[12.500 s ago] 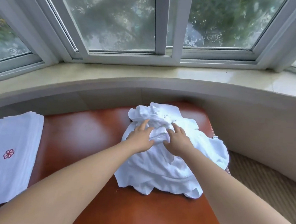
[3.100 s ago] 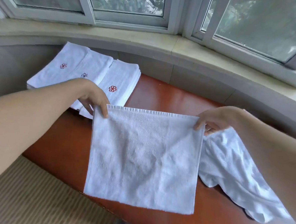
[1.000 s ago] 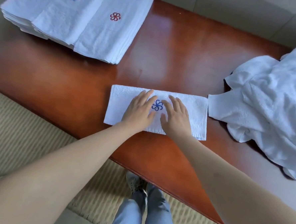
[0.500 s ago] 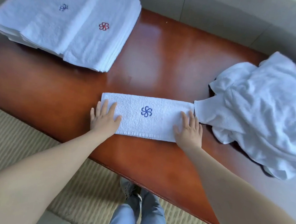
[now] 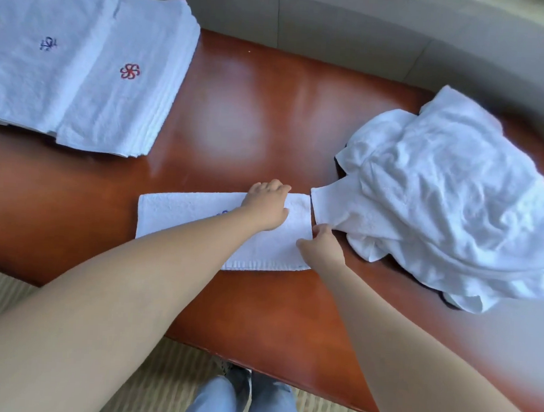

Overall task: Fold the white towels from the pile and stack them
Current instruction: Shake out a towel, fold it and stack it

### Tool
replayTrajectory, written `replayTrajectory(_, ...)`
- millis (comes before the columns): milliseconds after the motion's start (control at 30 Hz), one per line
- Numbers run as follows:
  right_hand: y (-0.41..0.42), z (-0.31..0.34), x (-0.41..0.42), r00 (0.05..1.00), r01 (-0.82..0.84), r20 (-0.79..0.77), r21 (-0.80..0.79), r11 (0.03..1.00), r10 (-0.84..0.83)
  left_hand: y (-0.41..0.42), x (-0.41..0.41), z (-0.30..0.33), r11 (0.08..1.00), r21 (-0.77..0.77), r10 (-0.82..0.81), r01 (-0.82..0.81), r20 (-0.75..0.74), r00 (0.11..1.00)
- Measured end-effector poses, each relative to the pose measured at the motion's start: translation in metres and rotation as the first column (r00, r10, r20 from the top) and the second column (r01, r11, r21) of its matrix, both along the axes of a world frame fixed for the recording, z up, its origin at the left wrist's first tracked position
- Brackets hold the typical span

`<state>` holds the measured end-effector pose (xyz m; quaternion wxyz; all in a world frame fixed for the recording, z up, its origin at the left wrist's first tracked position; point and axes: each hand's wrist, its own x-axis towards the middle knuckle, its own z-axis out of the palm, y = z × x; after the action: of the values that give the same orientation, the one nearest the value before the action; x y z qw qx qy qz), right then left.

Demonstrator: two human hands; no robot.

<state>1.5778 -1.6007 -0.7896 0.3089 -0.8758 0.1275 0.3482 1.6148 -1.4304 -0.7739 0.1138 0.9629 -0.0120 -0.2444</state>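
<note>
Folded stacks (image 5: 91,67) sit far left on the worktop (image 5: 238,114); a crumpled pile (image 5: 449,197) waits at right. Between them, the half-folded towel (image 5: 181,213) lies flat. Her left hand (image 5: 266,205) curls over its far right corner while the right hand (image 5: 321,245) pinches the near one.

We see a tabletop (image 5: 244,115) of reddish-brown wood, smooth and glossy, with pale reflections. The folded towel (image 5: 175,209), the stacked towels (image 5: 105,100) and the crumpled pile (image 5: 449,197) are white terry cloth, nubby and matt. The floor (image 5: 0,297) looks ribbed and woven.
</note>
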Motion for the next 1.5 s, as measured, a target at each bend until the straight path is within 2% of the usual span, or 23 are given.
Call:
replayTrajectory(100,-0.004,-0.004,0.0,0.999,-0.033,-0.013,0.028,0.999,0.033,-0.01,0.023,0.004,1.0,-0.001,0.017,-0.018,-0.088,0.996)
replayTrajectory(200,-0.009,-0.003,0.006,0.997,-0.049,-0.059,0.065,0.997,0.053,-0.01,0.036,0.017,0.997,-0.073,-0.006,-0.009,-0.201,0.98)
replayTrajectory(300,-0.008,0.008,0.013,0.994,-0.059,-0.087,0.1,0.993,0.067,0.005,0.037,0.041,0.983,-0.185,-0.05,0.012,-0.204,0.978)
replayTrajectory(367,-0.006,0.021,0.019,0.988,-0.122,-0.087,0.076,0.99,0.128,0.02,0.036,0.064,0.967,-0.255,-0.071,0.022,-0.183,0.981)
replayTrajectory(467,0.005,0.051,0.034,0.976,-0.189,-0.087,0.095,0.977,0.198,0.052,0.029,0.104,0.943,-0.326,0.023,-0.073,-0.154,0.988)
replayTrajectory(633,0.049,0.126,0.064,0.945,-0.324,0.107,0.145,0.935,0.31,0.119,0.007,0.163,0.875,-0.402,0.271,-0.269,-0.053,0.961)
replayTrajectory(767,0.107,0.19,0.075,0.845,-0.49,0.274,0.055,0.87,0.459,0.183,-0.016,0.204,0.823,-0.455,0.4,-0.34,0.039,0.916)
replayTrajectory(933,0.186,0.259,0.065,0.733,-0.593,0.382,-0.047,0.804,0.563,0.265,-0.052,0.245,0.808,-0.439,0.488,-0.393,0.125,0.864)
replayTrajectory(1200,0.29,0.334,0.014,0.679,-0.543,0.471,-0.194,0.817,0.564,0.37,-0.101,0.297,0.827,-0.453,0.472,-0.332,0.242,0.848)
replayTrajectory(1500,0.36,0.375,-0.031,0.678,-0.435,0.577,-0.184,0.882,0.455,0.442,-0.131,0.343,0.809,-0.542,0.442,-0.23,0.302,0.845)
